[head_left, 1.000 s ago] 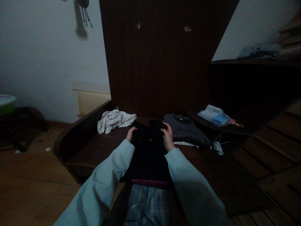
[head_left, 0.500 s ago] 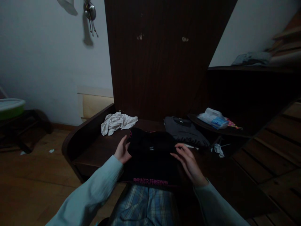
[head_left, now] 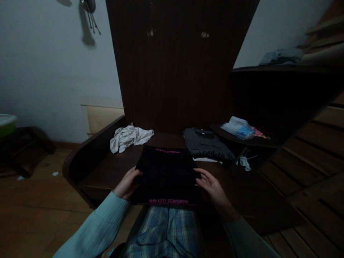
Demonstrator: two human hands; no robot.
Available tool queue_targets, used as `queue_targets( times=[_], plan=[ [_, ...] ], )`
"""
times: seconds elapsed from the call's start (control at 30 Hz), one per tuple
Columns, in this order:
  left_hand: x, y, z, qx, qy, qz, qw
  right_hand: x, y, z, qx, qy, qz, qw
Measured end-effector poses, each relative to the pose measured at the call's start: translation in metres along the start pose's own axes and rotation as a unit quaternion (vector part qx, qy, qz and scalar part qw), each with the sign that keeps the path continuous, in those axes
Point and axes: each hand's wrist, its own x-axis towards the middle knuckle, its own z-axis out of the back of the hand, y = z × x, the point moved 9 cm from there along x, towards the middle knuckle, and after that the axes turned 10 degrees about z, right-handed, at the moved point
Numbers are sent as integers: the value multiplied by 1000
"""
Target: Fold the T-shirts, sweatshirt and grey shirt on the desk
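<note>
A black T-shirt with pink lettering lies folded in front of me, half on the dark wooden bench and close to my lap. At its left edge, my left hand is closed on the cloth, its fingertips partly lost in the dark fabric. My right hand pinches the right edge between thumb and fingers. Just beyond that side rests a folded grey T-shirt with dark print. A crumpled white cloth sits at the back left of the bench.
The dark bench has a raised curved armrest on its left and a tall dark panel behind. On the right, a small shelf holds a plastic packet. A green tub stands on a stool at far left.
The folded upper part of the black T-shirt has turned over away from me, so a pink line of print now shows at its far edge. My left hand has come nearer and left.
</note>
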Motion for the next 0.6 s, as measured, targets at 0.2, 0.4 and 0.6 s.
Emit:
queue_targets(
  times=[0.2, 0.4, 0.6],
  plan=[
    [-7, -11, 19, 7, -32, -23, 999, -15, 9, -12, -75, 13, 29, 997],
    [-24, 18, 16, 14, 15, 16, 1000, -32, 13, -1, -129, -14, 54, 990],
    [-23, 42, 25, 32, -27, 33, 999, -25, -33, 22, -58, -22, -67, 996]
  ],
)
